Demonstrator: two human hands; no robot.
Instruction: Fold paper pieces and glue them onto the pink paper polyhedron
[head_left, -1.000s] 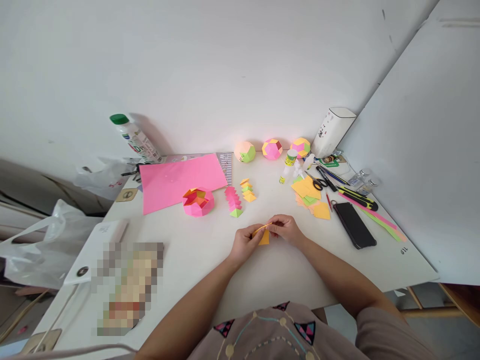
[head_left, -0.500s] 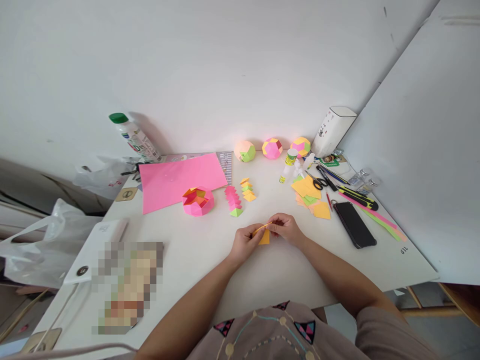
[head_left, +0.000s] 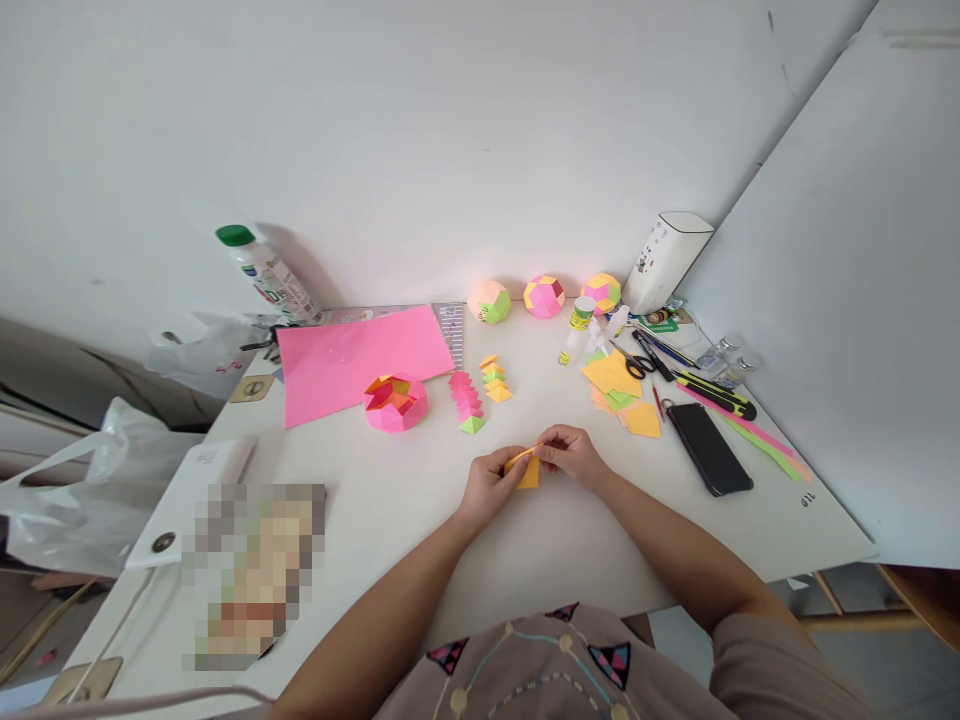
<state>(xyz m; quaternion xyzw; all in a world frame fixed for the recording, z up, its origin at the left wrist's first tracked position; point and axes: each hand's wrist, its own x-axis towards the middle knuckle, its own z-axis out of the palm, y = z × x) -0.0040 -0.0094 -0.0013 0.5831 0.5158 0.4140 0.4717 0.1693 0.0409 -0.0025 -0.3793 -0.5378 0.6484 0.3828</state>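
Note:
Both hands meet over the middle of the white table [head_left: 465,560]. My left hand [head_left: 489,484] and my right hand [head_left: 571,455] pinch a small orange paper piece [head_left: 527,470] between their fingertips, holding it partly folded just above the tabletop. Behind them lie a row of folded pink paper units [head_left: 466,397] and a small stack of orange and green units [head_left: 495,380]. A pink paper bowl shape [head_left: 395,401] with orange inside sits to the left of those.
A pink sheet [head_left: 360,360] lies at the back left beside a green-capped bottle [head_left: 262,272]. Three paper balls [head_left: 544,296] line the wall. Orange paper squares [head_left: 622,392], scissors [head_left: 634,365], a glue bottle [head_left: 576,326], a black phone [head_left: 709,449] and a utility knife [head_left: 716,394] crowd the right.

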